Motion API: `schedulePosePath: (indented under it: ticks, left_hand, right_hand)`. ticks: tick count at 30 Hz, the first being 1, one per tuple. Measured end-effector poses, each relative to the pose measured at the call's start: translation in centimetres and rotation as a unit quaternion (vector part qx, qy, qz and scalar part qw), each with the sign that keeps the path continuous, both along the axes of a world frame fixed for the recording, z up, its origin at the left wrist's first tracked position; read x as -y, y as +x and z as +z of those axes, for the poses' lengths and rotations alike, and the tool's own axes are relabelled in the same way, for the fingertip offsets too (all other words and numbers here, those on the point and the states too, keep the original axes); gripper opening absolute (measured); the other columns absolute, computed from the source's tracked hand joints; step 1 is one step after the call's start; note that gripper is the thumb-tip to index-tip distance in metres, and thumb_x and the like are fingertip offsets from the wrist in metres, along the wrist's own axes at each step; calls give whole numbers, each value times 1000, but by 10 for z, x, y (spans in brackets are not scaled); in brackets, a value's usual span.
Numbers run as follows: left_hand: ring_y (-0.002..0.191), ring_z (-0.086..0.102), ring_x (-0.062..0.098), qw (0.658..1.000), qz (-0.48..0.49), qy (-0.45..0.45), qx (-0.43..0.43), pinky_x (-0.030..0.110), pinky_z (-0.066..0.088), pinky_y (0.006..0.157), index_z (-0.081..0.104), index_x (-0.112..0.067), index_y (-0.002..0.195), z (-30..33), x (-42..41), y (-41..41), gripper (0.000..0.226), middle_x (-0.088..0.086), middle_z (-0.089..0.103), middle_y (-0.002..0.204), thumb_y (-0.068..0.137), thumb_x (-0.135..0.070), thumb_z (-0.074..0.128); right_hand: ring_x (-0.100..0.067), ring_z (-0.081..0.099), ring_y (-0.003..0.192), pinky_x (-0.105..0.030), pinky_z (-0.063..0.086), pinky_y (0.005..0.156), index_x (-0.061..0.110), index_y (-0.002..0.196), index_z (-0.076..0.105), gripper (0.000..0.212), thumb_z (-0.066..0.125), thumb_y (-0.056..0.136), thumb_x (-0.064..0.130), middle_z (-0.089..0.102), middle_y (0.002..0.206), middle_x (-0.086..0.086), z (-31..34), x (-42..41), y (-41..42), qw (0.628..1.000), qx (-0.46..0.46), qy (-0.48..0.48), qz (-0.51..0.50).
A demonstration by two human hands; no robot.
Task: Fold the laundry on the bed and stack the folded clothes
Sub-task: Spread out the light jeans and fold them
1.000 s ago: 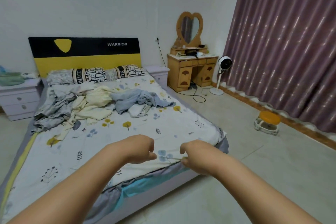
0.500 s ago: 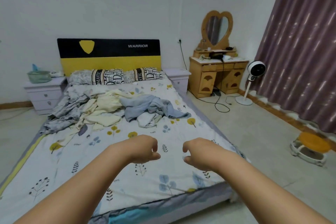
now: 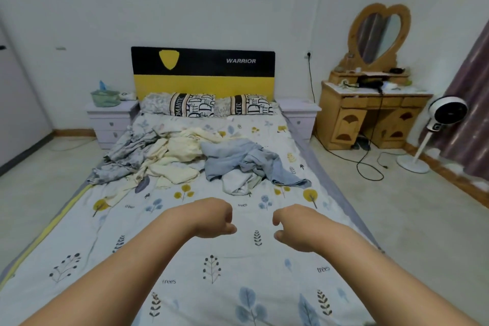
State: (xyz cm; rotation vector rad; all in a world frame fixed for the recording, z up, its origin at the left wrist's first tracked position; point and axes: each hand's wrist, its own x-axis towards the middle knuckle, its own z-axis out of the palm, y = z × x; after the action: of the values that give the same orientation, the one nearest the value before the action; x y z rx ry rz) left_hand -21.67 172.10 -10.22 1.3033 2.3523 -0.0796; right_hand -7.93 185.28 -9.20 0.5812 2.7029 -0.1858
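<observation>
One bed (image 3: 211, 267) fills most of the view, its pale sheet printed with leaves and small trees, under a black and yellow headboard (image 3: 203, 73) marked WARRIOR. Two patterned pillows (image 3: 206, 104) lie against it. The laundry sits unfolded in the far half of the bed, as three loose heaps that touch one another: a grey patterned heap (image 3: 127, 156) on the left, a cream heap (image 3: 177, 156) in the middle, and a blue heap (image 3: 246, 163) on the right with a white piece under its near edge. How many separate garments each heap holds cannot be told.

Two pale nightstands flank the bed, the left nightstand (image 3: 111, 120) carrying a green bowl-like container (image 3: 105, 98), the right nightstand (image 3: 300, 114) partly hidden by the mattress. Right of it stands one wooden dressing bench (image 3: 370, 116) with a heart-shaped mirror (image 3: 378, 34) and small clutter too blurred to name. One white standing fan (image 3: 440, 124) is beside a purple curtain (image 3: 473, 103) cut off by the frame, and black cables (image 3: 367, 164) trail on the floor.

Two bare forearms reach over the near, bare part of the sheet. The left hand (image 3: 211, 217) and the right hand (image 3: 296, 227) hover side by side, apart, well short of the heaps. Each grip is loosely curled, holding nothing; the fingertips are tucked out of sight.
</observation>
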Motion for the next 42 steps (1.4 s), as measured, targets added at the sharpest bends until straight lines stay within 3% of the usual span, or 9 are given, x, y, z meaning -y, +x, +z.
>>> schedulePosePath:
  ticks: [3, 7, 11, 16, 19, 23, 26, 30, 42]
  left_hand:
    - [86, 51, 22, 1000, 8, 0, -10, 31, 40, 75, 52, -10, 93, 0, -19, -35, 30, 4, 55, 98, 94, -39, 47]
    - [99, 56, 22, 1000, 21, 7, -6, 31, 43, 78, 59, -9, 115, 2, -41, -83, 39, 6, 62, 115, 95, -40, 46]
    - [85, 48, 21, 1000, 14, -19, -13, 28, 35, 65, 56, -10, 95, -3, -65, -132, 30, 8, 58, 101, 94, -38, 46]
    - [94, 55, 22, 1000, 15, -17, 0, 29, 43, 78, 60, -6, 105, -11, -93, -179, 36, 11, 63, 114, 94, -37, 47]
    - [85, 47, 20, 1000, 10, -20, 5, 29, 37, 72, 51, -18, 93, -24, -110, -204, 20, 8, 58, 101, 93, -38, 47]
    - [83, 45, 19, 999, 25, -29, 9, 28, 35, 71, 47, -19, 90, -40, -131, -238, 19, 5, 50, 95, 93, -38, 47]
    - [86, 49, 21, 998, 48, -36, 18, 29, 37, 73, 50, -14, 91, -51, -148, -263, 23, 8, 55, 100, 94, -37, 47]
    - [107, 56, 26, 996, 84, -30, 28, 28, 40, 79, 58, -7, 107, -68, -168, -298, 34, 9, 59, 115, 95, -36, 46]
    - [112, 52, 20, 990, 101, -73, 63, 26, 40, 85, 54, -13, 119, -171, -205, -398, 33, 4, 55, 124, 97, -36, 43]
  right_hand:
    - [-27, 51, 114, -34, 44, 88, 12, 127, 50, 34, 43, 97, 25, 51, 128, -9, -4, -22, -37, 1000, -8, 1, 3]
    - [-28, 52, 111, -33, 43, 80, 14, 127, 50, 34, 44, 96, 26, 52, 126, -9, -4, -49, -91, 1000, -15, 10, 6]
    - [-28, 52, 110, -32, 41, 77, 10, 125, 52, 34, 44, 97, 29, 54, 124, -11, -3, -73, -137, 1000, -19, 8, 20]
    - [-27, 53, 109, -32, 41, 77, 9, 124, 52, 34, 45, 97, 28, 55, 123, -11, -14, -104, -179, 1000, -8, -2, 12]
    - [-28, 52, 111, -33, 43, 82, 10, 125, 52, 34, 44, 96, 26, 54, 125, -11, -23, -123, -205, 1000, -4, -8, 12]
    - [-28, 52, 112, -33, 43, 85, 9, 125, 52, 33, 43, 96, 23, 54, 125, -11, -38, -150, -241, 1000, 0, -15, 24]
    - [-28, 54, 109, -35, 45, 85, 8, 124, 52, 33, 42, 95, 20, 57, 121, -11, -53, -174, -270, 999, 5, -27, 34]
    - [-28, 52, 112, -33, 43, 86, 9, 123, 53, 32, 42, 94, 17, 55, 123, -12, -79, -205, -309, 999, -1, -34, 42]
    - [-26, 52, 112, -29, 38, 78, 8, 121, 53, 32, 40, 91, 7, 53, 124, -12, -195, -253, -409, 997, 21, -71, 5]
